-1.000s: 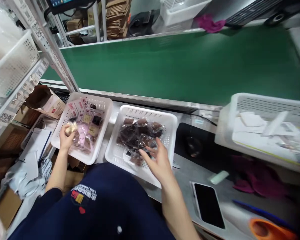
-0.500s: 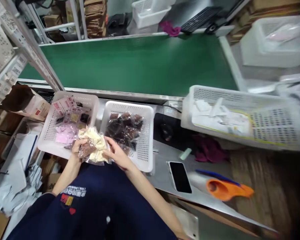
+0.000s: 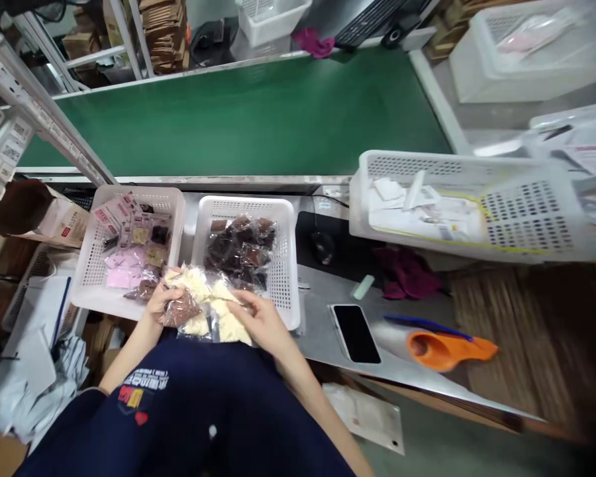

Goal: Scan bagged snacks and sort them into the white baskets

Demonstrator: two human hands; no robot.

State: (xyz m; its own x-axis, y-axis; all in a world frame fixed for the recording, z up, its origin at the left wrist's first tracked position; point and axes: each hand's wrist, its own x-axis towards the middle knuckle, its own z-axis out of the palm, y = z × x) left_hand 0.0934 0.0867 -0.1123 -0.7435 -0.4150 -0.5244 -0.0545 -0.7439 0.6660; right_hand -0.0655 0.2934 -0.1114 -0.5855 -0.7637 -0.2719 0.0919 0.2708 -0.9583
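Both of my hands hold a bunch of small clear packets (image 3: pixel 203 306) close to my body, some cream-coloured and one reddish-brown. My left hand (image 3: pixel 155 306) grips the bunch at its left side. My right hand (image 3: pixel 259 319) is closed on its right side. Just beyond the hands stand two white perforated baskets: the left basket (image 3: pixel 175 199) holds pink and mixed packets, the right basket (image 3: pixel 285 278) holds dark brown packets.
A black phone (image 3: pixel 355 332) lies on the metal table to the right, with an orange and blue tool (image 3: pixel 442 348) beside it. A large white basket (image 3: pixel 526 218) of papers sits at right. A green conveyor belt (image 3: pixel 248 119) runs behind. Shelving and cartons stand left.
My left hand came out of the left basket and my right hand out of the right basket. They met in front of me on the bunch of packets. The view has turned right.
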